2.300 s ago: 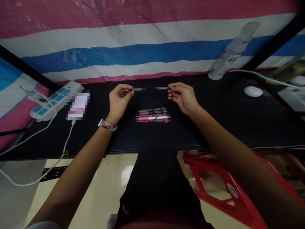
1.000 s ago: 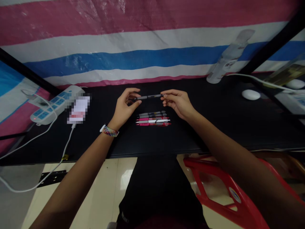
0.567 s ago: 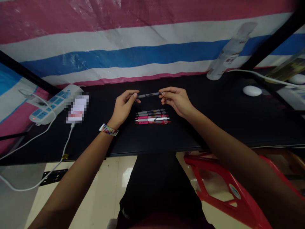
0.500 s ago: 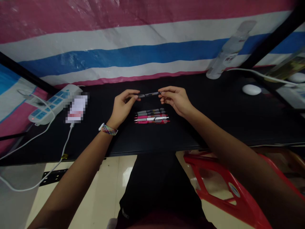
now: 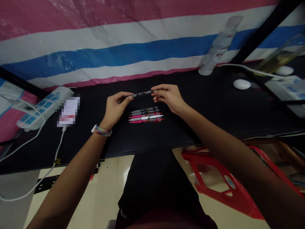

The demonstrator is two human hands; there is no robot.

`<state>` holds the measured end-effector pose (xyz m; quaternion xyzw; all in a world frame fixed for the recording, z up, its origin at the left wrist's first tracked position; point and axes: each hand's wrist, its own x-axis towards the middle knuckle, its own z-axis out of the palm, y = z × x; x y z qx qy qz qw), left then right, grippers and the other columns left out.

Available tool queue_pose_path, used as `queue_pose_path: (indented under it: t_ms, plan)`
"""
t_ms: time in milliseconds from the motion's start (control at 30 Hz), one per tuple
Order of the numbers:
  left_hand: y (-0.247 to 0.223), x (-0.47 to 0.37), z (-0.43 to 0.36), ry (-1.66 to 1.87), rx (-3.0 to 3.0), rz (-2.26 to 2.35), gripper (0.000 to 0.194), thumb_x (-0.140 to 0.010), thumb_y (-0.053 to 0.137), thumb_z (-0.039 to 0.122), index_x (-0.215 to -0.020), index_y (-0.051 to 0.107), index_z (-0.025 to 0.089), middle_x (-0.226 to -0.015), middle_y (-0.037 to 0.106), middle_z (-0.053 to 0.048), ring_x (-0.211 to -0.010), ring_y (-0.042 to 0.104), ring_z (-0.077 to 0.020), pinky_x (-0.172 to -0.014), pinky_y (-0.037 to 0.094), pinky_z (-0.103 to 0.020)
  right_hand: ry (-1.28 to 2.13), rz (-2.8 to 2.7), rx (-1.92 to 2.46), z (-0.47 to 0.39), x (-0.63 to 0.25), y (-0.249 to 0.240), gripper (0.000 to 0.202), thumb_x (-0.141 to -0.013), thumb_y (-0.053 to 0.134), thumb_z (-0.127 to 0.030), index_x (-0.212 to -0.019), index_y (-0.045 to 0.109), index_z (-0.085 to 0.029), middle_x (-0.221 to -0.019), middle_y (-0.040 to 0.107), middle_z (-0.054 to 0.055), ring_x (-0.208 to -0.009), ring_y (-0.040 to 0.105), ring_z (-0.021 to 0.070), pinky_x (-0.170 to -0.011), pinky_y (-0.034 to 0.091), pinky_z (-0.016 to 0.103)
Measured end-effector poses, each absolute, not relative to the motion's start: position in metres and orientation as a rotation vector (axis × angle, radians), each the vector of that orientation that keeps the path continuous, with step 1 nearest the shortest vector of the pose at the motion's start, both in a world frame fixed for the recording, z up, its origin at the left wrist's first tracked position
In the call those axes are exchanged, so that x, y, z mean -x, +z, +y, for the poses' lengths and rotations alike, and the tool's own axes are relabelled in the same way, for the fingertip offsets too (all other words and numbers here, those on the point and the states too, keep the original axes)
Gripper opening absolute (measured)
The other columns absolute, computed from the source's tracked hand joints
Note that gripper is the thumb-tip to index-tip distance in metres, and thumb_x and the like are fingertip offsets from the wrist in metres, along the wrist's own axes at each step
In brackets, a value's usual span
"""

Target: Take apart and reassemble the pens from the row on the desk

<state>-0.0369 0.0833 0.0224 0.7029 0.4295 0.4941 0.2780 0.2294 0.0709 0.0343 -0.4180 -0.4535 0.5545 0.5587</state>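
Fingers (image 5: 128, 98) of the left hand (image 5: 114, 108): pinched narrow on the left end of a dark pen (image 5: 142, 93). Fingers of the right hand (image 5: 168, 97): pinched on the pen's right end. The pen hangs level between the two hands, just above the middle of the worktop (image 5: 214, 108) and clear of it; a grip at each end would suit turning or pressing the two halves together along the pen's axis.

Row of pens (image 5: 146, 114): five or so, grey, pink and white, side by side and parallel, lying on the worktop just nearer the person than the held pen, between the two wrists.

Wristband (image 5: 101, 130): many-coloured, on the left wrist.

Power strip (image 5: 38, 108): white, at the worktop's left end, a white cable (image 5: 43, 179) trailing over the near edge.

Bottle (image 5: 218, 47): clear, at the far edge toward the right, against the striped sheet (image 5: 119, 54).

White round object (image 5: 241, 84): right part of the worktop, apart from the pens.

Red plastic stool (image 5: 214, 178): on the floor below the near edge.

Change since 2.3 s ago: the hands stood wider apart then, with the pen's two sections drawn out between them; now they are closer and the pen reads as one short piece.
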Motion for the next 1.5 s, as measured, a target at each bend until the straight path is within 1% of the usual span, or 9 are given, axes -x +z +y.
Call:
queue_pose_path:
  t_ms: [133, 267, 433, 633, 767, 933, 1133, 1233, 1500]
  plan:
    - [0.026, 0.039, 0.081, 1.374, -1.880, 1.165, 0.020, -0.090, 0.093, 0.041, -0.105, 0.094, 0.027, -0.102, 0.089, -0.005, -0.090, 0.078, -0.0222, -0.084, 0.062, -0.034, 1.313, -1.077, 1.006, 0.070, -0.230, 0.036, 0.008, -0.086, 0.088, -0.011, -0.090, 0.087, -0.017, -0.084, 0.083, 0.008, -0.072, 0.077, 0.0180, -0.076, 0.072, 0.034]
    - [0.030, 0.038, 0.078, 1.437, -1.886, 1.157, 0.018, -0.090, 0.095, 0.039, -0.105, 0.094, 0.028, -0.098, 0.086, -0.004, -0.092, 0.077, -0.0223, -0.091, 0.063, -0.037, 1.327, -1.091, 0.979, 0.070, -0.232, 0.036, 0.008, -0.087, 0.091, -0.013, -0.092, 0.087, -0.017, -0.087, 0.084, 0.009, -0.074, 0.080, 0.0201, -0.081, 0.073, 0.039]
    - [0.032, 0.035, 0.077, 1.460, -1.842, 1.147, 0.022, -0.090, 0.096, 0.042, -0.105, 0.093, 0.026, -0.103, 0.088, -0.005, -0.098, 0.080, -0.0233, -0.092, 0.064, -0.037, 1.426, -1.049, 0.919, 0.071, -0.233, 0.036, 0.011, -0.088, 0.091, -0.015, -0.098, 0.087, -0.018, -0.089, 0.084, 0.007, -0.077, 0.079, 0.0180, -0.082, 0.072, 0.036]
    - [0.030, 0.034, 0.080, 1.472, -1.806, 1.133, 0.023, -0.088, 0.096, 0.040, -0.105, 0.092, 0.025, -0.108, 0.089, -0.005, -0.097, 0.079, -0.0218, -0.090, 0.064, -0.035, 1.696, -0.894, 0.802, 0.068, -0.236, 0.045, 0.028, -0.104, 0.073, -0.040, -0.119, 0.085, -0.020, -0.103, 0.089, 0.009, -0.092, 0.083, 0.0219, -0.085, 0.073, 0.034]
    - [0.029, 0.034, 0.080, 1.441, -1.802, 1.141, 0.021, -0.088, 0.095, 0.037, -0.105, 0.091, 0.025, -0.111, 0.089, -0.006, -0.099, 0.080, -0.0221, -0.091, 0.065, -0.035, 1.758, -0.853, 0.755, 0.069, -0.237, 0.045, 0.027, -0.107, 0.067, -0.033, -0.121, 0.083, -0.017, -0.115, 0.090, 0.011, -0.098, 0.085, 0.0211, -0.084, 0.073, 0.031]
    - [0.028, 0.030, 0.077, 1.431, -1.755, 1.069, 0.022, -0.086, 0.096, 0.035, -0.105, 0.092, 0.023, -0.110, 0.089, -0.007, -0.103, 0.082, -0.0237, -0.092, 0.065, -0.035, 1.789, -0.741, 0.740, 0.073, -0.235, 0.040, 0.019, -0.108, 0.064, -0.018, -0.117, 0.081, -0.017, -0.103, 0.089, 0.007, -0.089, 0.086, 0.0161, -0.081, 0.072, 0.024]
    - [0.029, 0.026, 0.077, 1.451, -1.702, 1.038, 0.023, -0.083, 0.097, 0.036, -0.101, 0.091, 0.023, -0.107, 0.089, -0.006, -0.101, 0.081, -0.0226, -0.093, 0.064, -0.035, 1.880, -0.584, 0.643, 0.072, -0.233, 0.045, 0.029, -0.111, 0.051, -0.015, -0.125, 0.076, -0.014, -0.095, 0.089, 0.007, -0.084, 0.086, 0.0161, -0.080, 0.074, 0.025]
    - [0.029, 0.026, 0.078, 1.452, -1.694, 1.040, 0.023, -0.082, 0.096, 0.036, -0.099, 0.091, 0.023, -0.105, 0.088, -0.006, -0.099, 0.080, -0.0224, -0.091, 0.063, -0.035, 1.871, -0.558, 0.638, 0.072, -0.233, 0.045, 0.029, -0.108, 0.051, -0.012, -0.125, 0.075, -0.015, -0.090, 0.087, 0.006, -0.082, 0.086, 0.0164, -0.079, 0.073, 0.025]
    - [0.028, 0.027, 0.079, 1.445, -1.688, 1.037, 0.023, -0.083, 0.096, 0.037, -0.098, 0.090, 0.022, -0.100, 0.086, -0.006, -0.093, 0.076, -0.0201, -0.087, 0.059, -0.034, 1.820, -0.556, 0.607, 0.072, -0.231, 0.041, 0.028, -0.106, 0.056, -0.025, -0.122, 0.076, -0.015, -0.089, 0.085, 0.007, -0.080, 0.082, 0.0178, -0.077, 0.072, 0.028]
